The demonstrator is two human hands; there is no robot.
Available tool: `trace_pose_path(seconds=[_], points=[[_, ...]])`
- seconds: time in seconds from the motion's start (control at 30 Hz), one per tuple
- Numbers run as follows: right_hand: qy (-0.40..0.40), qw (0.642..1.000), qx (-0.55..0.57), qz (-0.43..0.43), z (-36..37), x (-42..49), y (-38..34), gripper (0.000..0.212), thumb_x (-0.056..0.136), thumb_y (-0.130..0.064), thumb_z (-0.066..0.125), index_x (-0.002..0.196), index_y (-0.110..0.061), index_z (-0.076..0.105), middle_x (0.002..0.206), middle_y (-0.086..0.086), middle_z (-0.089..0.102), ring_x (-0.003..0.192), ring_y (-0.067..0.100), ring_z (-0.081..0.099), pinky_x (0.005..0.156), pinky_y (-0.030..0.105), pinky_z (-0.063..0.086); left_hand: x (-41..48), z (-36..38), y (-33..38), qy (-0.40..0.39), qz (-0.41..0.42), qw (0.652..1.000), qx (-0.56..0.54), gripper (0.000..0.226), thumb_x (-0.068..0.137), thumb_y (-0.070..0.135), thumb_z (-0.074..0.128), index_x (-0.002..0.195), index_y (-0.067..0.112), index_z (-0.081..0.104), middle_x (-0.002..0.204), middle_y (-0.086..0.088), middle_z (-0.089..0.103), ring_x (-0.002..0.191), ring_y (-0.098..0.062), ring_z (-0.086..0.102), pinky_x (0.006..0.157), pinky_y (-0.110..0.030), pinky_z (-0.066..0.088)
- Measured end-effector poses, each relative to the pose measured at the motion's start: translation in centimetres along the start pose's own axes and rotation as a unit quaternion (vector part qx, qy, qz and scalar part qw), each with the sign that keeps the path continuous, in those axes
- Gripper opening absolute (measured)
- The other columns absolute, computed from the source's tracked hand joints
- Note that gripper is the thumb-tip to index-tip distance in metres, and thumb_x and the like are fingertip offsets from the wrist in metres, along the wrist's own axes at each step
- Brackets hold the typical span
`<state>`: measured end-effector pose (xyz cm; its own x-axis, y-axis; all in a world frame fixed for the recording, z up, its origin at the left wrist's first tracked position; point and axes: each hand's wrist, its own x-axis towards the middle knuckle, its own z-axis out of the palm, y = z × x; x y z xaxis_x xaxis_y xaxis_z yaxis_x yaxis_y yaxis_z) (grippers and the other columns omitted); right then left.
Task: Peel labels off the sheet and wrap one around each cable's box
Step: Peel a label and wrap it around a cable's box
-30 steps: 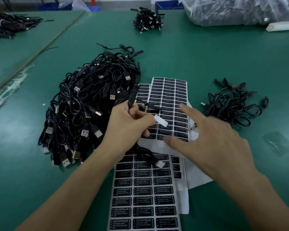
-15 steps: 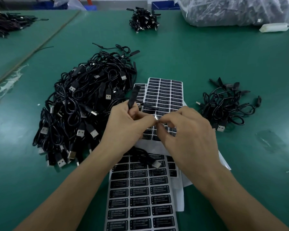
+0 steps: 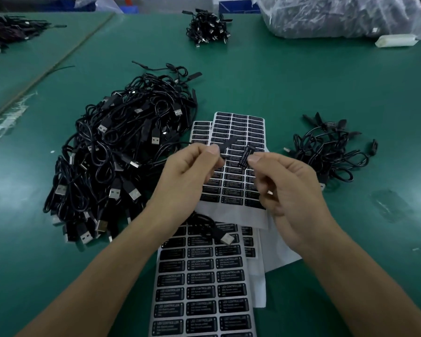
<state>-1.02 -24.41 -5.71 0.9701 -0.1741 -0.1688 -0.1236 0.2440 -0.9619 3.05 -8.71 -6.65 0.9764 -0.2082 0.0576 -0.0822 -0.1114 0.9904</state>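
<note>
Item: left hand (image 3: 190,173), thumb and forefinger pinching the cable's box (image 3: 227,145), raised over mid-counter, probably to expose its faces.
Item: right hand (image 3: 289,188), fingertips pinching a peeled label (image 3: 244,156) just beside the box, clear of the sheet (image 3: 238,127), apparently for wrapping.

a factory assembly or packing bench: a wide green work mat (image 3: 277,81) carries heaps of identical black usb cables (image 3: 122,154) and sheets of printed labels (image 3: 199,288). a clear plastic bag (image 3: 338,15) stuffed with dark parts and a blue crate (image 3: 236,7) sit at the far edge.
</note>
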Motion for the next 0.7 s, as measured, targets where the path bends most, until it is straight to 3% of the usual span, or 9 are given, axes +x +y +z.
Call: trace_pose_path(seconds=[0.1,0.23,0.3,0.5,0.63,0.7], points=[[-0.01,0.999,0.038,0.021,0.1,0.2,-0.1,0.033,0.084,-0.018,0.07,0.052,-0.025,0.064,0.061,-0.005,0.046,0.053,0.006,0.035,0.035,0.015,0.021,0.1,0.2,-0.3,0.011,0.019,1.0,-0.013,0.021,0.102,0.017,0.056,0.084,0.018,0.067,0.057,0.015,0.051,0.049,0.002,0.044,0.048,-0.007,0.036],[-0.021,0.996,0.077,0.038,0.2,0.1,0.0,0.007,0.063,-0.031,0.077,0.063,-0.025,0.073,0.071,-0.007,0.063,0.062,0.004,0.052,0.036,0.015,0.027,0.0,0.4,-0.5,0.049,0.052,0.997,-0.008,0.014,0.098,0.011,0.062,0.088,0.018,0.068,0.065,0.01,0.067,0.058,0.004,0.059,0.055,-0.009,0.044],[-0.017,0.996,0.082,0.04,0.3,0.1,0.2,0.012,0.059,-0.033,0.078,0.069,-0.025,0.077,0.08,-0.006,0.07,0.068,0.005,0.06,0.036,0.015,0.031,-0.2,0.7,-0.4,0.048,0.072,0.996,-0.005,0.012,0.097,0.01,0.064,0.09,0.019,0.069,0.072,0.007,0.073,0.064,0.002,0.065,0.059,-0.009,0.047],[-0.007,0.996,0.085,0.029,0.5,0.2,0.5,0.009,0.065,-0.028,0.076,0.073,-0.024,0.079,0.078,-0.004,0.073,0.07,0.006,0.063,0.038,0.015,0.033,-0.5,1.1,-0.6,0.022,0.091,0.996,0.0,0.015,0.094,0.008,0.068,0.091,0.021,0.073,0.082,0.002,0.077,0.076,-0.012,0.073,0.072,-0.023,0.058],[0.002,0.995,0.094,0.028,0.5,0.4,0.6,0.009,0.066,-0.026,0.076,0.074,-0.023,0.08,0.076,-0.003,0.073,0.064,0.004,0.063,0.043,0.014,0.039,-0.6,0.9,-0.5,0.001,0.078,0.997,-0.024,0.024,0.09,0.002,0.067,0.091,0.024,0.077,0.084,0.005,0.078,0.078,-0.01,0.074,0.072,-0.018,0.056],[0.009,0.995,0.096,0.023,0.5,0.5,0.7,0.011,0.065,-0.026,0.076,0.075,-0.021,0.079,0.077,-0.002,0.073,0.064,0.004,0.063,0.045,0.015,0.042,-0.5,0.8,-0.5,-0.009,0.068,0.998,-0.016,0.022,0.09,0.001,0.069,0.093,0.02,0.078,0.085,0.003,0.079,0.08,-0.014,0.074,0.076,-0.023,0.059]])
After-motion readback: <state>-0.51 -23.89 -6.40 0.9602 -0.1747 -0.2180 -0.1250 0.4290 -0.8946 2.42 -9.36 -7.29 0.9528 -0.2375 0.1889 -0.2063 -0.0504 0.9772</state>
